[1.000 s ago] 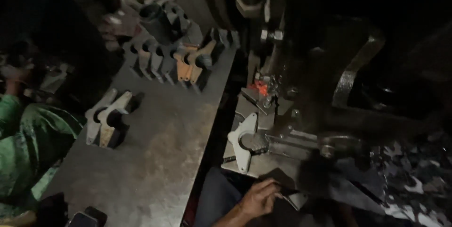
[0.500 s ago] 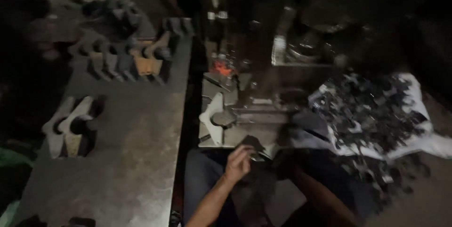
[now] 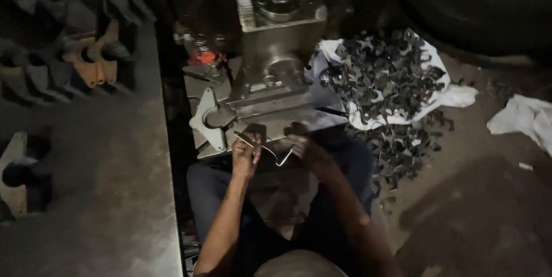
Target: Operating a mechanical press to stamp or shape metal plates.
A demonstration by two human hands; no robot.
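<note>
Nearest the camera, at the bottom edge, sits the person's lap in dark trousers (image 3: 218, 196), with both forearms reaching forward from it. At the ends of them, the left hand (image 3: 246, 156) and the right hand (image 3: 302, 145) meet over a thin bent metal strip (image 3: 270, 152). The left hand is closed on the strip's left end, fingers curled around it. The right hand grips the right end, its fingers folded over the metal, though the dim light hides exactly how they sit. The strip hangs between the two hands, just in front of the near edge of the press bed (image 3: 270, 119), not touching it as far as can be told.

To the left, a long grey steel table (image 3: 103, 196) runs from near to far. A notched steel block (image 3: 20, 173) lies on its near left part; farther along stands a row of similar blocks (image 3: 86, 64), some rust-orange.

Beyond the hands, a pale flat plate (image 3: 208, 122) with a rounded cut-out lies on the left end of the bed. Behind it rises the square metal body of the press (image 3: 282, 35), with a small red part (image 3: 204, 57) just to its left.

Right of the press, a heap of dark stamped pieces (image 3: 385, 76) lies on a white cloth (image 3: 454, 96), and more of them spill onto the floor (image 3: 489, 196) toward the person's right knee. Farther right, well apart, a second white rag (image 3: 523, 119) lies on the floor.
</note>
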